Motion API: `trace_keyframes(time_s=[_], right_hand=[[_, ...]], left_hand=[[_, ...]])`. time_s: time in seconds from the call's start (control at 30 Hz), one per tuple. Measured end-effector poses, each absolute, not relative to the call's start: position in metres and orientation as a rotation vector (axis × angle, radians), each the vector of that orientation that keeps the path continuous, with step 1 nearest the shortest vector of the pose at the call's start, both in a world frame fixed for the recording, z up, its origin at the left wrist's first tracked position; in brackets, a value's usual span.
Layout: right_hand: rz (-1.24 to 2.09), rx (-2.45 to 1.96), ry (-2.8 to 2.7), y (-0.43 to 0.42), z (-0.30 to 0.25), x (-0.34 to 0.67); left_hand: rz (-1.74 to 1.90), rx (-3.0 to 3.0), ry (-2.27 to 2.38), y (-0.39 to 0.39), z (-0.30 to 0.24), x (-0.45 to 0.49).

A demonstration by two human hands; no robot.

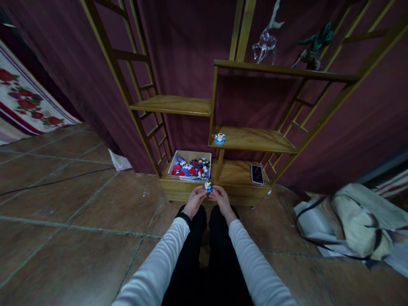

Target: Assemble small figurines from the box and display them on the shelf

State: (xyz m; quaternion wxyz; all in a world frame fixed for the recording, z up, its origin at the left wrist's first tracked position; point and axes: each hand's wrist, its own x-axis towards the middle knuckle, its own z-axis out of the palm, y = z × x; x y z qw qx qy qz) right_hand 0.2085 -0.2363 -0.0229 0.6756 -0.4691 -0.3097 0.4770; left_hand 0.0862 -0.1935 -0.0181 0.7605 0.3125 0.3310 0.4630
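Between my two hands is a small figurine (pixel 208 186) with a white upper part and a blue base. My left hand (pixel 196 199) pinches it from the left, and my right hand (pixel 221 199) has its fingers closed at the right side of the base. Just beyond, a shallow box (pixel 172 161) holds many small figurines in red, white, blue and black. A similar figurine (pixel 219 139) with a blue base stands upright at the left end of the middle shelf (pixel 255 138).
A phone (pixel 257 174) lies on the low shelf at right. Higher up stand a clear glass deer (pixel 265 44) and a dark green figure (pixel 314 46). A pale bag (pixel 360 216) with a black strap rests on the floor at right; a cable (pixel 57 180) runs along the left.
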Motion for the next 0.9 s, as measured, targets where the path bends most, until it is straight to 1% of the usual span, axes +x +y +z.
trace_keyframes(time_s=[0.27, 0.63, 0.77, 0.9], right_hand=[[1.043, -1.086, -0.751, -0.2380, -0.0191, 0.2079], [0.996, -1.093, -0.829, -0.2356, -0.0195, 0.2055], [1.020, -1.086, -0.821, -0.2364, -0.0210, 0.2061], [0.974, -1.104, -0.758, -0.2363, -0.0225, 0.2061]], left_hand=[[0.903, 0.636, 0.625, -0.1928, -0.0156, 0.0814], [0.885, 0.679, 0.595, -0.1962, -0.0126, 0.0834], [0.879, 0.631, 0.561, -0.1937, -0.0147, 0.0828], [0.868, 0.556, 0.557, -0.1920, -0.0144, 0.0806]])
